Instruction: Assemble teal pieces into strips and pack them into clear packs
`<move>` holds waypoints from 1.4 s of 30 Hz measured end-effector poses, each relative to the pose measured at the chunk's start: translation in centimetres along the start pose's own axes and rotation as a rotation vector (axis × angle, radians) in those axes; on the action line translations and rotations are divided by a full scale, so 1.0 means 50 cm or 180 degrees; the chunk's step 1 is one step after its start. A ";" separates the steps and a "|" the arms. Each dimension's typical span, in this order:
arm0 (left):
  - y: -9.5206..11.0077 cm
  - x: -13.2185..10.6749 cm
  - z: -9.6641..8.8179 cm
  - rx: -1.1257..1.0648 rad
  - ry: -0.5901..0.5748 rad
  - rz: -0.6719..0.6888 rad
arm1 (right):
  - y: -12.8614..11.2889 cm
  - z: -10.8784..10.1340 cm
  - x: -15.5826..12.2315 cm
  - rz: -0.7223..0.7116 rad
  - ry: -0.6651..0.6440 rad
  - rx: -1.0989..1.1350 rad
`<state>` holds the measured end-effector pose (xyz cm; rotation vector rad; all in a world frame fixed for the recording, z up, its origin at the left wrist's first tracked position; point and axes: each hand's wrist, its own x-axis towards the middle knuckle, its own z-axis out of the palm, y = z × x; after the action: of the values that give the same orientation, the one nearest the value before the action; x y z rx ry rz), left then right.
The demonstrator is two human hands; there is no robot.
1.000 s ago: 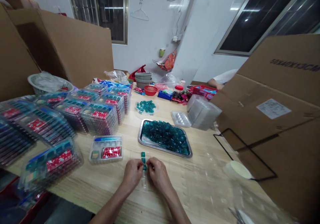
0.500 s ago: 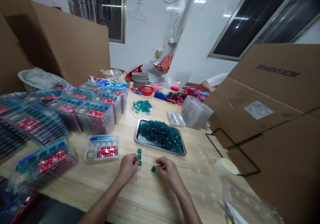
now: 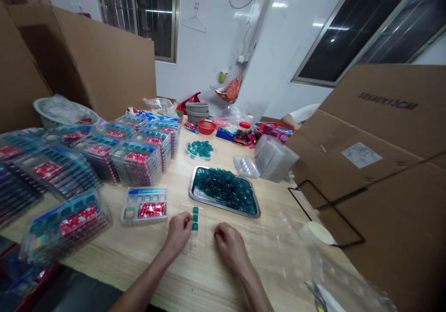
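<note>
My left hand (image 3: pixel 178 232) rests on the wooden table, its fingers curled against a short row of small teal blocks (image 3: pixel 195 217) that sit in a clear plastic strip. My right hand (image 3: pixel 228 242) lies a little to the right, fingers closed over a small teal piece that barely shows at the fingertips. Just beyond both hands stands a metal tray (image 3: pixel 195 196) heaped with teal blocks (image 3: pixel 225 190). An open clear pack (image 3: pixel 144 206) with a red label and a blue pen lies to the left of my left hand.
Stacks of filled clear packs (image 3: pixel 139 161) cover the left of the table. Behind the tray are a small dish of teal blocks (image 3: pixel 200 148), empty clear trays (image 3: pixel 275 158) and baskets. Large cardboard sheets (image 3: pixel 376 154) stand right and left. A tape roll (image 3: pixel 317 232) lies right. Another person's arm (image 3: pixel 296 116) shows far back.
My hands were together at the teal row; the right hand pulled away to the right beside a loose teal piece, and now covers that piece with closed fingers. The left hand stays at the row.
</note>
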<state>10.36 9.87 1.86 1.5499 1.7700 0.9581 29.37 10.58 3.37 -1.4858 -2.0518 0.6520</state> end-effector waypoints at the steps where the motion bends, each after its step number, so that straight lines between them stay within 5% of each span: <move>1: 0.004 -0.005 -0.002 -0.0140 0.0098 0.0017 | 0.002 0.000 0.002 0.0136 0.0007 0.0294; 4: 0.022 -0.022 -0.007 -0.0802 0.0174 0.0036 | 0.000 0.002 0.004 0.0566 -0.0194 0.1782; 6: 0.038 -0.031 -0.009 -0.1423 -0.0193 -0.0070 | -0.011 0.005 0.003 0.0776 -0.0407 0.2731; 9: 0.055 -0.035 -0.014 -0.2408 -0.0874 -0.0351 | -0.038 0.014 0.006 0.0980 -0.0554 0.3403; 11: 0.056 -0.031 -0.019 -0.2707 -0.0964 -0.0486 | -0.054 0.022 0.011 0.1050 -0.0600 0.3539; 13: 0.048 -0.024 -0.023 -0.2584 -0.0850 -0.0537 | -0.062 0.036 0.019 0.1060 -0.0659 0.3505; 17: 0.022 -0.016 -0.022 -0.1119 -0.0621 -0.0357 | -0.053 0.074 0.028 0.0896 -0.0689 0.3089; 25: 0.015 -0.026 -0.005 0.0177 -0.0329 -0.0113 | -0.049 0.094 0.020 0.0279 -0.0248 0.0869; 32: 0.013 -0.021 -0.002 0.0483 -0.0492 0.0131 | -0.062 0.088 0.021 -0.0025 -0.0298 0.0214; 42: 0.003 -0.037 -0.011 0.0419 -0.0460 0.0315 | -0.070 0.076 0.010 -0.0361 -0.0328 0.0605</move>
<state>10.28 7.97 2.24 1.7577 1.6974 0.7671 24.26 9.77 2.89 -1.2428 -2.0688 0.8674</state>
